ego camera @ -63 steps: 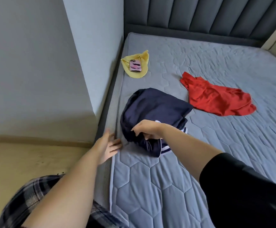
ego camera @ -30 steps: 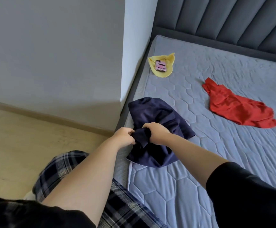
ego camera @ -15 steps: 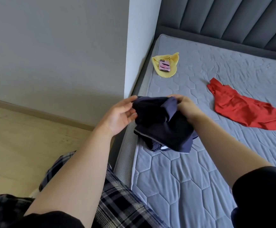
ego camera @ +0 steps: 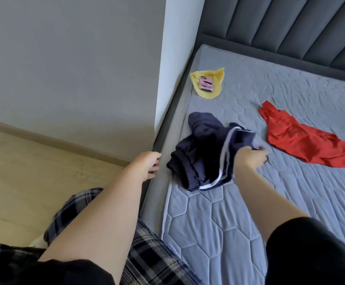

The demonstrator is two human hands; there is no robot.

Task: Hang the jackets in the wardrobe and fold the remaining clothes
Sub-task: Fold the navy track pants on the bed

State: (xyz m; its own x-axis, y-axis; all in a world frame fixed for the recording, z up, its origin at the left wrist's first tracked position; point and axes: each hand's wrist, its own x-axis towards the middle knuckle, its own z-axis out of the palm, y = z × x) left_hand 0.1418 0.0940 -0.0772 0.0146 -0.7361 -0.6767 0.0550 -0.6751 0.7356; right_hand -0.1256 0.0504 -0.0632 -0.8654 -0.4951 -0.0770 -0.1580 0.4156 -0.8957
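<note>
Navy shorts [ego camera: 206,155]: lay crumpled on mattress [ego camera: 219,223], near its wall-side edge, white side stripes up, elastic waistband bunched toward you. Your right hand [ego camera: 249,159] pinched far hem, fingers curled round fabric. Your left hand [ego camera: 146,165] hovered off mattress edge, fingers loose, holding nothing. Advice: take waistband with free hand, pull flat, align legs before folding. Red garment [ego camera: 303,138] lay further in on mattress, unfolded.
</note>
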